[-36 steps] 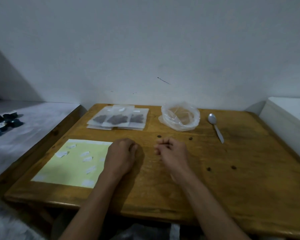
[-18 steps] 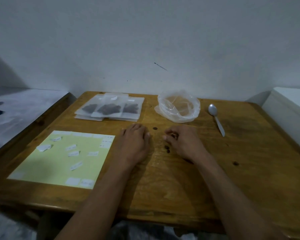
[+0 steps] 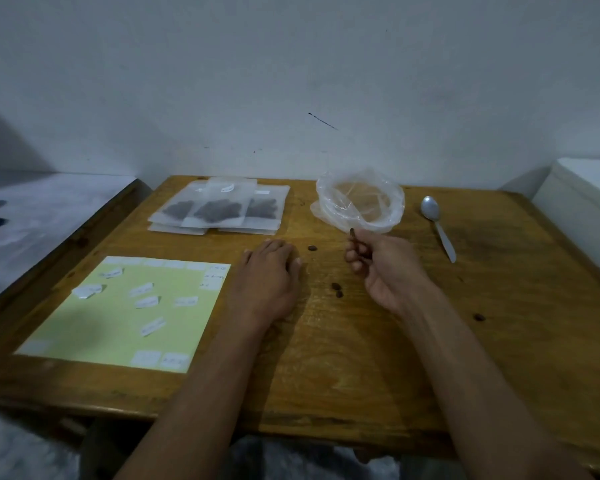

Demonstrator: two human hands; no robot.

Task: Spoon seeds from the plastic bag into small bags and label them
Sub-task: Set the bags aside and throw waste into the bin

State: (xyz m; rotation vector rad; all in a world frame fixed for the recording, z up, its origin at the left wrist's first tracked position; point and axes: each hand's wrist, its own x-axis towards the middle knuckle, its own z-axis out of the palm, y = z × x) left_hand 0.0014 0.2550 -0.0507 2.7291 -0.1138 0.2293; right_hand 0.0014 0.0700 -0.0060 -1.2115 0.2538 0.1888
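Resting palm-down on the wooden counter [image 3: 499, 341], the left hand [image 3: 267, 275] lies with fingers relaxed and grasping nothing, beside a green label sheet [image 3: 94, 327] at the near left corner. The right hand [image 3: 385, 268] pinches a dark seed [image 3: 352, 232] just below the clear plastic bag [image 3: 361, 202] at the far edge. Filled small bags [image 3: 219, 211] lie far left, a spoon [image 3: 436, 225] far right, loose seeds [image 3: 336, 289] between the hands.
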